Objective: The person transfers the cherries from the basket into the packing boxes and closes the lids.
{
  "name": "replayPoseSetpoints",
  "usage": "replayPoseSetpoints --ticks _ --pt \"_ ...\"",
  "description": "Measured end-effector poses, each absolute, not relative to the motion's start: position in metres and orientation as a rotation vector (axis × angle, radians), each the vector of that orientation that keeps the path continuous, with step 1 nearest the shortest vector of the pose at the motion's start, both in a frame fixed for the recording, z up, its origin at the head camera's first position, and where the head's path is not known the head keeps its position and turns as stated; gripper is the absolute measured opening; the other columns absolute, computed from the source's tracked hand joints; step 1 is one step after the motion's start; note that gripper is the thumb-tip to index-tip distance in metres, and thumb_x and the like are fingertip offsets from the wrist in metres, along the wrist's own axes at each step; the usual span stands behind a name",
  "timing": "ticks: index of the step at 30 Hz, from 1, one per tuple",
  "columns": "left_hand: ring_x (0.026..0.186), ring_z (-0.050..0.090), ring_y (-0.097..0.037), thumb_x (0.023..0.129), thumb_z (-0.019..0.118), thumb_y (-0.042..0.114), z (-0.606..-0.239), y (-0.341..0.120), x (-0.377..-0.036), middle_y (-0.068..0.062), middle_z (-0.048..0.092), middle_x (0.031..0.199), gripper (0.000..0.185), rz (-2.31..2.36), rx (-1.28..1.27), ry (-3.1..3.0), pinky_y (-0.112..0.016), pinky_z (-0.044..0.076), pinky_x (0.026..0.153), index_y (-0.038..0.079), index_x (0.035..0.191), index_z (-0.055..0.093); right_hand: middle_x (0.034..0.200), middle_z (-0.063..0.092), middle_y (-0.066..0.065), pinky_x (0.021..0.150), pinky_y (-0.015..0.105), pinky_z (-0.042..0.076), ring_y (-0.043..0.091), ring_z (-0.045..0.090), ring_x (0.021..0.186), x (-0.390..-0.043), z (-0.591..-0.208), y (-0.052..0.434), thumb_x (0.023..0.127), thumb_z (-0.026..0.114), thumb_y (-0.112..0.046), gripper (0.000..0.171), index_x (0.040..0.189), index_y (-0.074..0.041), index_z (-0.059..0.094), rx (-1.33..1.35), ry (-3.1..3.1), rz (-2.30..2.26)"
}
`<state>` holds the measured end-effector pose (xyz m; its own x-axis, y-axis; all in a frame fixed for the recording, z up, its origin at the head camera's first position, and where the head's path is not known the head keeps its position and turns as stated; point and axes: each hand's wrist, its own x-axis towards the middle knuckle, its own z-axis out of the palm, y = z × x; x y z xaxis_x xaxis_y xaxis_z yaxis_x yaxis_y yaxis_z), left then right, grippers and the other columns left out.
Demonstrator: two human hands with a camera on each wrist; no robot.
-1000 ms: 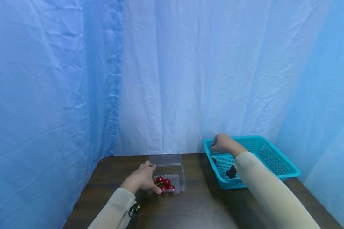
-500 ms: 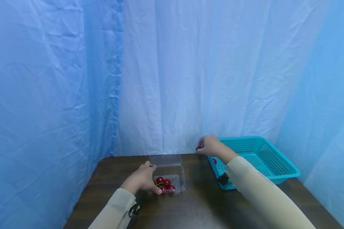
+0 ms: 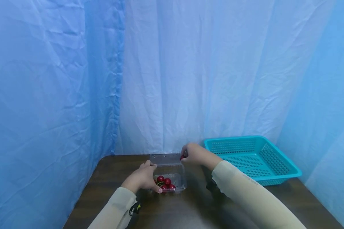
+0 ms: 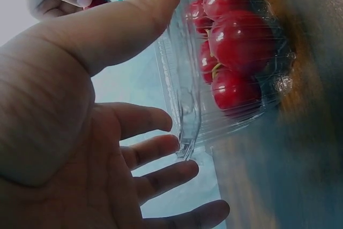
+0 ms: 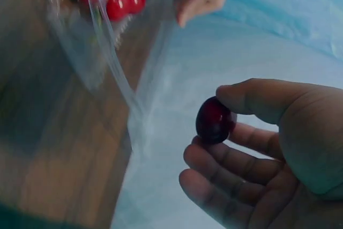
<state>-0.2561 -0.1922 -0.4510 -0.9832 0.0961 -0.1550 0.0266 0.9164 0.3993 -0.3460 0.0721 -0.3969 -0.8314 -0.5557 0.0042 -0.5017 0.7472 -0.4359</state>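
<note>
Our right hand (image 3: 195, 155) pinches a cherry (image 5: 214, 120) just above the clear box (image 3: 169, 178), which our left hand (image 3: 142, 179) steadies, thumb and fingers on its rim.

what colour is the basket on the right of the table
Teal, a turquoise blue-green basket with a perforated mesh pattern; it shows best in the head view.
</note>
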Motion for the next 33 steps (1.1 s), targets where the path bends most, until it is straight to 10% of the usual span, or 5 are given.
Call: replayPoseSetpoints --ticks 33 --pt "0.14 0.059 -0.039 0.073 0.109 0.044 -0.453 -0.196 -0.258 -0.019 0.053 0.161 0.116 0.632 0.137 2.885 -0.065 0.063 0.107 0.01 0.169 0.054 0.089 0.076 -0.005 0.083 0.03 0.071 0.009 0.073 0.079 -0.319 -0.461 0.002 0.1 0.088 -0.012 0.009 0.105 -0.018 0.085 -0.997 2.793 -0.188"
